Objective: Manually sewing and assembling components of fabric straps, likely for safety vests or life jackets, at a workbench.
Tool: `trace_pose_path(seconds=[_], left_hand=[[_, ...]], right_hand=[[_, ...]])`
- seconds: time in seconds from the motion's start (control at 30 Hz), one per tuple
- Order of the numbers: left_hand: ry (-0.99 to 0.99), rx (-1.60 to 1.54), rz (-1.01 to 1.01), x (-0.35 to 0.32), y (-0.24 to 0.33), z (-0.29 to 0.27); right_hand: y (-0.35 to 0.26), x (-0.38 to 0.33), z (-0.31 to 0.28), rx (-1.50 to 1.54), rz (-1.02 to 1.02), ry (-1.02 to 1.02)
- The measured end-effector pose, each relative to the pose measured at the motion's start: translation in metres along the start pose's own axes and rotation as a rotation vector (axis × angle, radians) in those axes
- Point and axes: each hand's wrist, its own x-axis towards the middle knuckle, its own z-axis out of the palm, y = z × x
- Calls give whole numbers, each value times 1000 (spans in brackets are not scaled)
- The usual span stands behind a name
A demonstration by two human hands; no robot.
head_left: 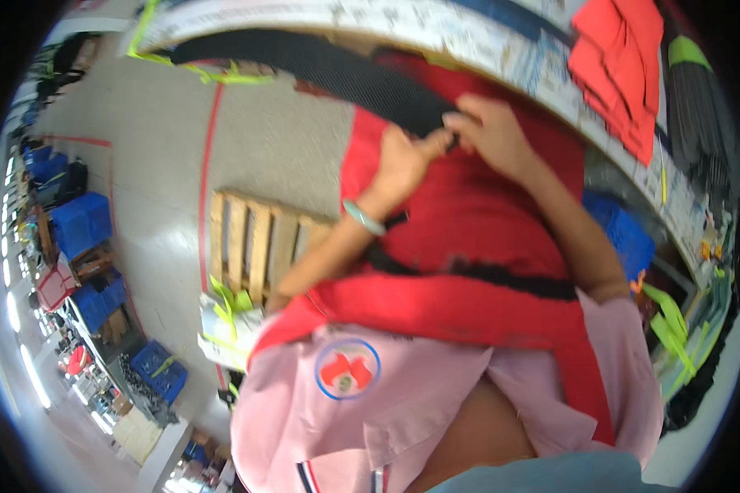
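Left hand [403, 160]: pinching the black strap [345, 74], fingers closed.
Right hand [489, 131]: pinching the strap beside it.
Red cloth [469, 214]: beneath both hands.

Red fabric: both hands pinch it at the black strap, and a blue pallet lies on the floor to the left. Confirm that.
Not quite. In the head view the pallet is bare wood, not blue. The rest holds: left hand and right hand pinch the red fabric at the black strap.

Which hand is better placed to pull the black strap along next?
Probably the right hand: it lies over the black strap at its end, while the left hand pins the red fabric just beside it.
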Motion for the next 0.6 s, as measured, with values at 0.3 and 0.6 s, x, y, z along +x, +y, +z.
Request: trace_pose_path(seconds=[0.3,0.6], left_hand=[[14,-275,-35,37,36,-26],[159,30,-109,165,101,-149]], right_hand=[[-6,22,28,587,-48,56],[19,18,36,398,48,-194]])
